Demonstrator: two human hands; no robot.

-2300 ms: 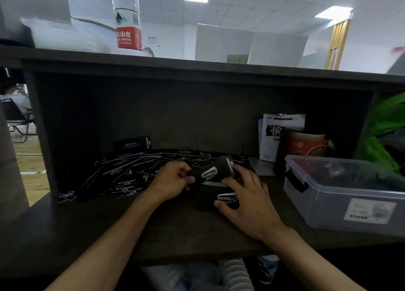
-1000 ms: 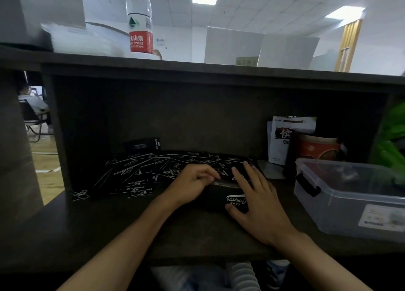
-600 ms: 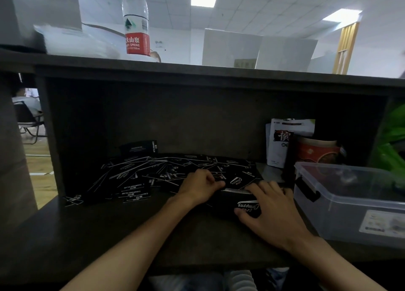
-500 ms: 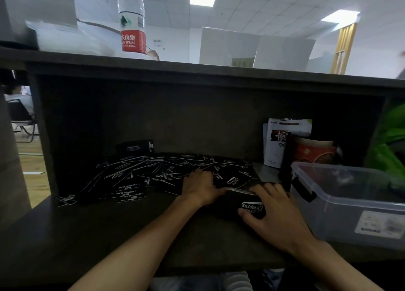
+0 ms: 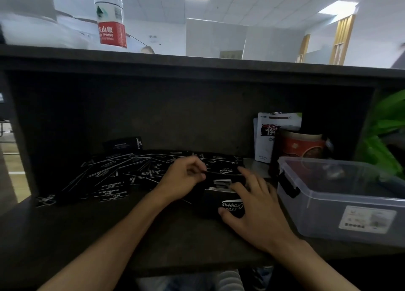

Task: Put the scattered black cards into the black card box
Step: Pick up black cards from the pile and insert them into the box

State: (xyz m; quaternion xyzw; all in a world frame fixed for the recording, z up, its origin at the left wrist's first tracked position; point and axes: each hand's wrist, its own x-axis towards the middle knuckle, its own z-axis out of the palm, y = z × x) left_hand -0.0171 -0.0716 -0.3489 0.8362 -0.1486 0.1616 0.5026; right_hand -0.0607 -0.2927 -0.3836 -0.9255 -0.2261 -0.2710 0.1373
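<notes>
Progress is judged early. The small black cardboard card box with white script lettering (image 5: 221, 200) sits at centre frame on the dark grey bench (image 5: 153, 236), its top open toward the rear, with pale card edges showing at the mouth. A few cards appear to be in, though the count cannot be read.

The right hand (image 5: 252, 205) rests over the box, thumb against its near face and fingers curved round its far end: the grip is narrow and holding the box steady. The left hand (image 5: 184, 178), just left of the box, pinches one thin black card (image 5: 215, 172) by its edge, fingers curled close on it. The card is level, just above and behind the box mouth, not yet inside.

The bulk of the work remains. A wide scatter of black cards with white print (image 5: 114, 176) lies overlapping across the left and middle of the bench, reaching to the back panel.

At right of frame stands a clear plastic lidded storage bin with black latches (image 5: 341, 194), touching nothing of the task. Behind it are a red round tin (image 5: 300, 146) and a white printed pouch (image 5: 269, 135); green leaves (image 5: 381, 137) show at far right. A clear water bottle with a red label (image 5: 110, 20) stands on the upper shelf (image 5: 197, 64), upper left. Beyond is an office with a panelled ceiling and lit fixtures.
</notes>
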